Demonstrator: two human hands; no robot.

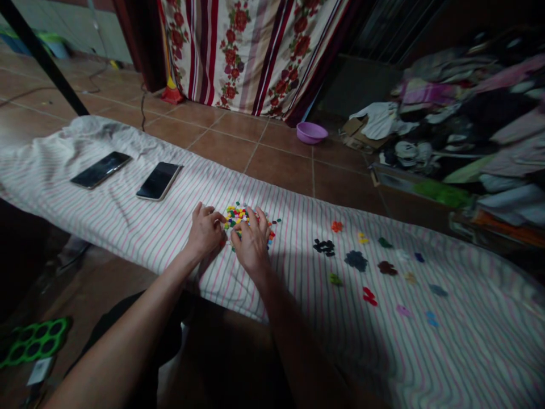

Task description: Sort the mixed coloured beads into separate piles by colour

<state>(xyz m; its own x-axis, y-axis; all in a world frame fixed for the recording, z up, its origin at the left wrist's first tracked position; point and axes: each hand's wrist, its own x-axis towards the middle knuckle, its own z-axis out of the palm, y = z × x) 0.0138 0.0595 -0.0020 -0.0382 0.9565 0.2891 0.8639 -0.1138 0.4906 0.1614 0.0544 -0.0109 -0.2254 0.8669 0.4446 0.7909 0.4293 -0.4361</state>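
Observation:
A mixed pile of small, brightly coloured plastic pieces [237, 215] lies on the striped cloth [293, 272]; their exact kind is too small to make out. At the pile's left edge is my left hand [206, 228], fingers bent and apart, the fingertips touching the nearest pieces. My right hand [252, 244] reaches over the right part of the pile with its fingers spread, hiding some of it. Further right, pieces sit in small groups by colour, among them black pieces [324, 247], dark grey pieces [356, 261], orange pieces [336, 226], brown pieces [387, 268] and red pieces [369, 296].
Two phones, a dark phone [101, 170] and a pale-edged phone [159, 181], lie on the cloth at left. Beyond are a tiled floor [272, 165], a purple basin [311, 133] and a floral curtain [238, 51]. Clothes [460, 108] are heaped at right.

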